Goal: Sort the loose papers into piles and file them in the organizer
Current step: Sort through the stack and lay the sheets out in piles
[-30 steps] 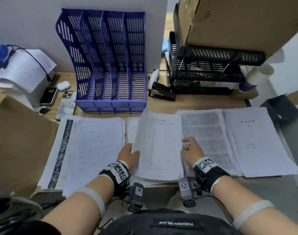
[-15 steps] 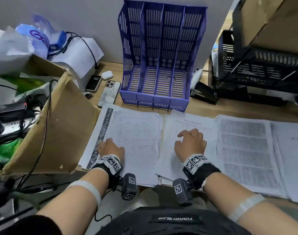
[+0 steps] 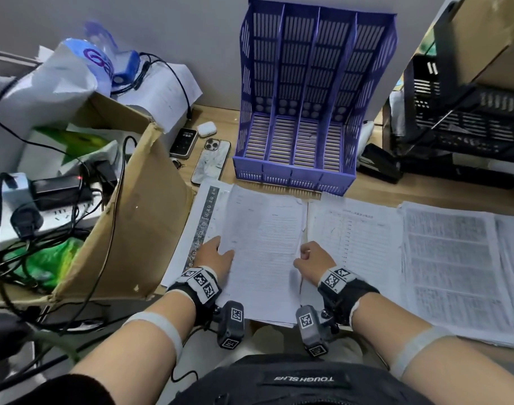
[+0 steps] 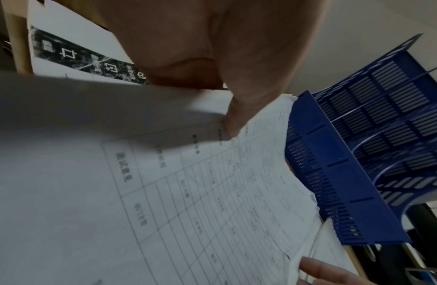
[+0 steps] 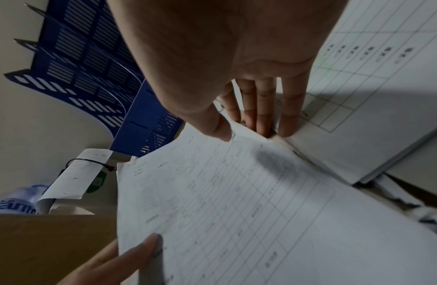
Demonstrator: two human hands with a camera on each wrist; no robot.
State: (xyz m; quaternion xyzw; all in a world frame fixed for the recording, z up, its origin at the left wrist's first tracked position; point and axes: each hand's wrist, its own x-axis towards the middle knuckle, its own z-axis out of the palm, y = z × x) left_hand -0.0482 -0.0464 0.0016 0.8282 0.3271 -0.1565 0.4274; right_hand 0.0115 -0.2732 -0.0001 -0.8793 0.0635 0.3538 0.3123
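an office desk: blue file organizer (image 3: 314, 106), printed forms (image 3: 267, 247), black letter trays (image 3: 466, 118), stapler (image 3: 378, 166)

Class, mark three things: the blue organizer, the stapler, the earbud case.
blue organizer (image 3: 290, 173), head view, front wall.
stapler (image 3: 378, 165), head view, black top.
earbud case (image 3: 206, 129), head view, white lid.

The organizer (image 3: 314, 112) stands behind the paper piles (image 3: 352, 244); a cardboard box (image 3: 139, 223) sits left.

The organizer (image 3: 314, 112) is slatted blue-purple plastic; the papers (image 3: 264, 244) are white with grey ruled tables.
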